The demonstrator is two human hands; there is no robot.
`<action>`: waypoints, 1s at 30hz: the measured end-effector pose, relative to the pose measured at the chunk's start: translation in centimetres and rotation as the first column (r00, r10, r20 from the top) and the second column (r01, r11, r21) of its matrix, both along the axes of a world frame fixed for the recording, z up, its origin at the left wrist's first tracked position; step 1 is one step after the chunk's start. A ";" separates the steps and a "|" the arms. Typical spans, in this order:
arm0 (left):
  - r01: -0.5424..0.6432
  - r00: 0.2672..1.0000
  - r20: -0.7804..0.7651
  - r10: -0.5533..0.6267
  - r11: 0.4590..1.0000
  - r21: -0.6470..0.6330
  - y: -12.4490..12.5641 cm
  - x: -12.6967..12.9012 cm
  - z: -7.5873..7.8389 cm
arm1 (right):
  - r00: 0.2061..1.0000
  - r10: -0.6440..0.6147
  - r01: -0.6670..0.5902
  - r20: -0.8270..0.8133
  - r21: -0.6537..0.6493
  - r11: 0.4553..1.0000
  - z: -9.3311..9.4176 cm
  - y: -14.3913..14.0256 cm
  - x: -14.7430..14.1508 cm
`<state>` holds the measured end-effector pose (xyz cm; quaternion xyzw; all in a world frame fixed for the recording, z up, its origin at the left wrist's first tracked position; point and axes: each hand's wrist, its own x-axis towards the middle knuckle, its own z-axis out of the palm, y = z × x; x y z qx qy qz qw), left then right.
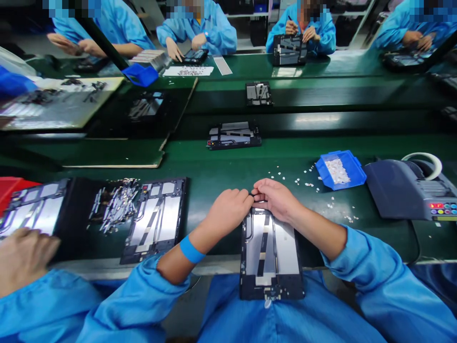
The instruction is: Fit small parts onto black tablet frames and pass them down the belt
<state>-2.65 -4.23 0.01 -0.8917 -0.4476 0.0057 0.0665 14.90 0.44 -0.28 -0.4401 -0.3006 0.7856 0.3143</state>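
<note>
An open tablet chassis (271, 257) lies lengthwise in front of me, its near end over my lap and its far end on the green bench. My left hand (228, 209) and my right hand (274, 197) meet at the chassis's far edge, fingertips pinched together and touching. Whatever sits between the fingertips is too small to make out. A blue band circles my left wrist.
A second chassis (157, 219) and a pile of small metal parts (114, 205) lie to my left. A blue tray (341, 169) of white bits and a tape dispenser (410, 190) stand right. A neighbour's hand (24, 257) is at far left. Other workers sit across the belt.
</note>
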 end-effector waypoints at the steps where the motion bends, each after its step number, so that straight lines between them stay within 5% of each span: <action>1: 0.015 1.000 0.006 -0.015 1.000 0.026 -0.1 -0.1 -0.1 | 0.998 0.030 -0.035 0.061 0.069 0.997 -0.2 -0.2 0.1; 3: 0.017 1.000 0.019 -0.018 0.998 0.063 -0.4 -0.3 -0.4 | 0.965 0.057 -0.136 0.258 0.300 0.944 -0.7 -0.5 0.6; 4: 0.003 1.000 0.028 -0.005 0.998 0.070 -0.6 -0.4 -0.7 | 0.927 0.036 -0.209 0.374 0.434 0.876 -1.0 -0.7 0.9; 7: -0.077 0.992 0.099 0.073 0.996 0.043 -0.8 -0.5 -1.5 | 0.773 -0.114 -0.455 0.624 0.672 0.584 -1.9 -1.0 1.8; 11: -0.224 0.935 0.277 0.223 0.974 -0.028 -0.5 -0.6 -2.5 | 0.647 -0.173 -0.664 0.743 0.660 0.352 -3.0 -0.9 2.1; 21: -0.437 0.677 0.576 0.458 0.880 -0.186 -0.9 -0.9 -2.8 | 0.503 -0.222 -0.858 0.836 0.514 -0.009 -3.3 0.3 1.7; 25: -0.438 0.614 0.628 0.478 0.868 -0.232 -2.1 -0.9 -2.4 | 0.492 -0.207 -0.870 0.845 0.488 -0.077 -2.9 1.1 2.1; 30: -0.400 0.613 0.630 0.477 0.875 -0.273 -3.5 0.4 -2.7 | 0.552 -0.211 -0.826 0.806 0.563 -0.011 -3.5 0.2 3.1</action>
